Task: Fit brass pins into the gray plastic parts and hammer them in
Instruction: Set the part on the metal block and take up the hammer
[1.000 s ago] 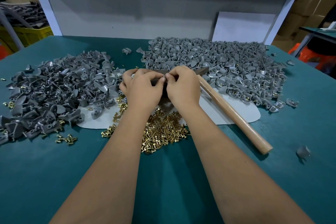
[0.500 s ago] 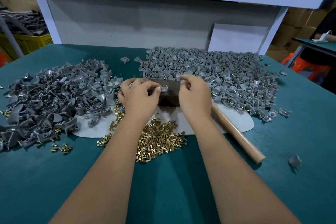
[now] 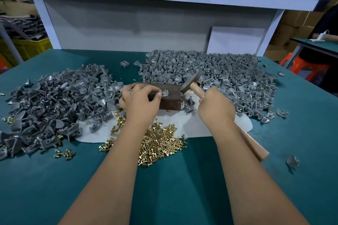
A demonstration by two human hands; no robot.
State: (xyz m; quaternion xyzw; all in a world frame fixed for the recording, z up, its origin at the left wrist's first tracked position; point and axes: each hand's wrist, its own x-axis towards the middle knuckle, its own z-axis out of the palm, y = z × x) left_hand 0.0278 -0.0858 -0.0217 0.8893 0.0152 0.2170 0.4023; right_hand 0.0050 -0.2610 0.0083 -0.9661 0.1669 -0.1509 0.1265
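A dark metal block (image 3: 171, 97) sits at the middle of the green table. On its top lies a gray plastic part with a brass pin (image 3: 165, 93) standing in it, and my left hand (image 3: 140, 100) pinches that part in place. My right hand (image 3: 214, 105) grips the wooden handle of a hammer (image 3: 194, 87), whose round head is raised and tilted just right of the block. Loose brass pins (image 3: 159, 144) lie heaped in front of the block.
One big heap of gray parts (image 3: 54, 100) covers the left of the table, another heap of gray parts (image 3: 223, 75) the back right. A white sheet (image 3: 201, 126) lies under the block. A stray gray part (image 3: 292, 160) sits front right. A shelf frame and a person stand behind.
My right hand left the part on the block, took the hammer's handle and lifted its head off the table. My left hand stays at the part.
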